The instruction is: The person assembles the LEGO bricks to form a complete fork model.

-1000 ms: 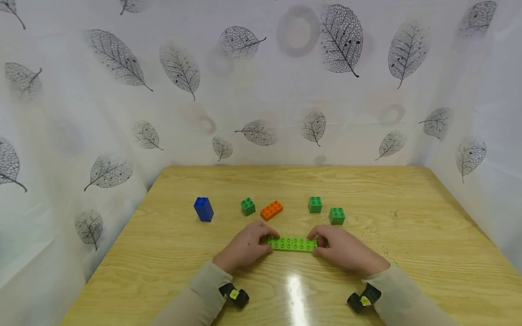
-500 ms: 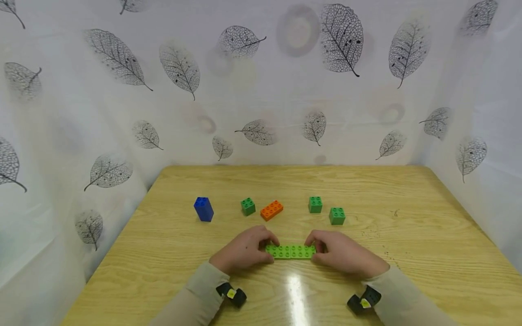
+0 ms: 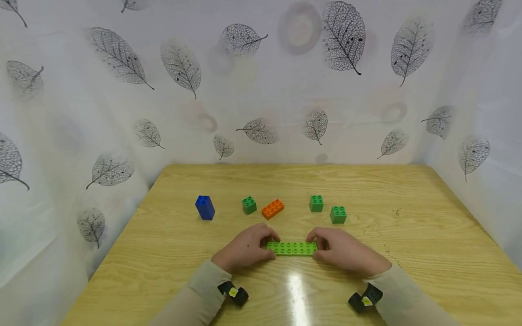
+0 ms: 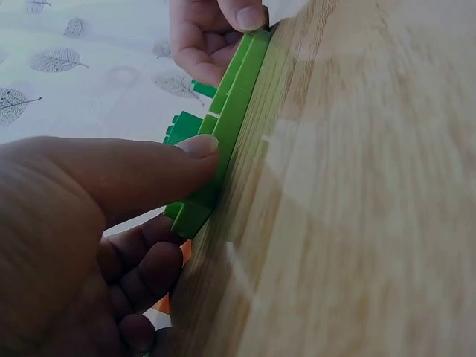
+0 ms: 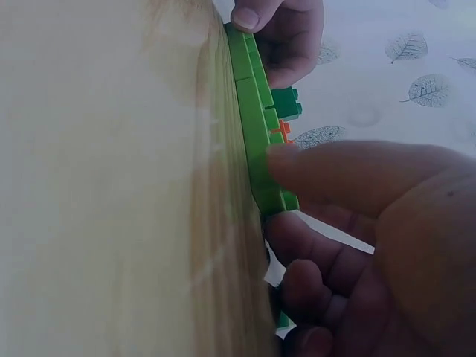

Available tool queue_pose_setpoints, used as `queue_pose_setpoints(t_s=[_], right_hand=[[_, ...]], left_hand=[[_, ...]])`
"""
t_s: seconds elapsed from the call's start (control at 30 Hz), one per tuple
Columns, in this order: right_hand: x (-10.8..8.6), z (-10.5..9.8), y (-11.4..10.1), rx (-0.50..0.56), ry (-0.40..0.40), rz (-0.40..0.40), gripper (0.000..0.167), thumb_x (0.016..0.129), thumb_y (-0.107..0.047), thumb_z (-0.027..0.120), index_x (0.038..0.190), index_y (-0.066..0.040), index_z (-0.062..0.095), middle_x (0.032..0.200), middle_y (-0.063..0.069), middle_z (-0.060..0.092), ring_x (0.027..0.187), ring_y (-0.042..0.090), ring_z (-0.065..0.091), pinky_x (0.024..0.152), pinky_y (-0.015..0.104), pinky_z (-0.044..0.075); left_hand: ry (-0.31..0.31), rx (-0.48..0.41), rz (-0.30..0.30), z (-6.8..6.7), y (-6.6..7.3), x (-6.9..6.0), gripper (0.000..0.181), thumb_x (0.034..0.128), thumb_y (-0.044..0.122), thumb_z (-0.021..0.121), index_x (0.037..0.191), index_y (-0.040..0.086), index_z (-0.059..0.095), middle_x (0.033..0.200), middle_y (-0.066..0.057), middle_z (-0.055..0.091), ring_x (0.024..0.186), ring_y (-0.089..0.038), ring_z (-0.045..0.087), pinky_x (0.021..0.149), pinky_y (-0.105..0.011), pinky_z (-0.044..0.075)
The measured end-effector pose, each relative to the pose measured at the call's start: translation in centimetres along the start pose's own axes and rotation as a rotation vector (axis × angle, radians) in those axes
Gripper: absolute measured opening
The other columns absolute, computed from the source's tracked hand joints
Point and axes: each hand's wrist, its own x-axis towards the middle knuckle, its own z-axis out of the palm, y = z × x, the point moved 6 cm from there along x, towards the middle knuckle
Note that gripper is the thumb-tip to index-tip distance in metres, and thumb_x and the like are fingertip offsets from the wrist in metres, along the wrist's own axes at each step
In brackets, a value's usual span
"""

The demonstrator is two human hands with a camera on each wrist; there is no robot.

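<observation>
Two lime-green toy bricks lie end to end in a row on the wooden table, a thin seam between them. My left hand (image 3: 246,246) pinches the outer end of the left lime brick (image 3: 279,248) between thumb and fingers. At the opposite end, my right hand (image 3: 344,249) pinches the right lime brick (image 3: 302,248) likewise. The left wrist view shows my left thumb (image 4: 171,171) pressed along the near side of the row. From the right wrist view, my right thumb (image 5: 335,175) lies against the near side too. Whether the two bricks are joined I cannot tell.
Beyond my hands stand a tall blue brick (image 3: 205,208), a green brick (image 3: 249,205), an orange brick (image 3: 273,209) and two more green bricks, the farther one (image 3: 316,203) and the nearer one (image 3: 338,215). A leaf-print curtain (image 3: 281,90) encloses the table (image 3: 171,271).
Both hands slid the lime-green row towards me, then slightly back away; it now lies a little nearer than one second ago. The grips look the same, and the other bricks stayed put.
</observation>
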Motion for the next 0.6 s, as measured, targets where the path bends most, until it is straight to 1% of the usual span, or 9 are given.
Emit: queue_pose_setpoints(t_s=[0.13,0.23,0.33,0.43,0.53,0.6], right_hand=[[0.0,-0.3,0.0,0.020,0.013,0.012,0.032,0.093,-0.023,0.073,0.124,-0.021,0.065,0.084,-0.007,0.061,0.073,0.013,0.057,0.066,0.032,0.049],[0.0,-0.9,0.2,0.008,0.053,0.032,0.029,0.095,-0.021,0.070,0.123,-0.020,0.065,0.085,-0.007,0.061,0.073,0.014,0.056,0.065,0.032,0.049],[-0.1,-1.8,0.3,-0.030,0.126,0.036,0.027,0.097,-0.020,0.069,0.123,-0.019,0.065,0.087,-0.007,0.059,0.073,0.013,0.054,0.063,0.031,0.048],[-0.3,-3.0,0.2,-0.065,0.212,0.005,0.026,0.097,-0.017,0.068,0.123,-0.016,0.066,0.091,-0.005,0.057,0.073,0.013,0.053,0.063,0.030,0.047],[-0.7,-4.4,0.4,-0.080,0.300,-0.018,0.027,0.097,-0.015,0.069,0.124,-0.012,0.067,0.100,0.000,0.060,0.074,0.013,0.052,0.063,0.029,0.046],[-1.0,-5.4,0.7,-0.089,0.358,-0.019,0.029,0.096,-0.015,0.070,0.125,-0.010,0.067,0.107,0.003,0.061,0.074,0.014,0.052,0.063,0.029,0.046]], left_hand=[[-0.009,-0.009,0.002,0.0,-0.2,0.0,0.035,0.0882,0.030,0.079,0.121,0.027,0.068,0.106,0.014,0.057,0.093,-0.008,0.054,0.085,-0.030,0.047],[-0.024,-0.018,0.009,0.0,-0.4,-0.1,0.038,0.0880,0.030,0.079,0.123,0.027,0.067,0.111,0.015,0.056,0.098,-0.007,0.054,0.090,-0.031,0.046],[-0.037,-0.024,0.015,0.0,-0.6,-0.2,0.039,0.0885,0.030,0.078,0.125,0.028,0.065,0.116,0.016,0.055,0.102,-0.006,0.053,0.094,-0.032,0.046],[-0.043,-0.029,0.023,0.0,-0.8,-0.3,0.039,0.0892,0.030,0.078,0.126,0.028,0.065,0.119,0.016,0.055,0.104,-0.006,0.053,0.095,-0.032,0.045],[-0.044,-0.029,0.031,-0.1,-0.8,-0.3,0.038,0.0899,0.030,0.077,0.126,0.028,0.065,0.119,0.016,0.055,0.104,-0.006,0.053,0.096,-0.032,0.045],[-0.041,-0.027,0.038,-0.1,-0.8,-0.3,0.038,0.0902,0.029,0.077,0.126,0.028,0.065,0.119,0.016,0.055,0.104,-0.006,0.053,0.095,-0.032,0.045]])
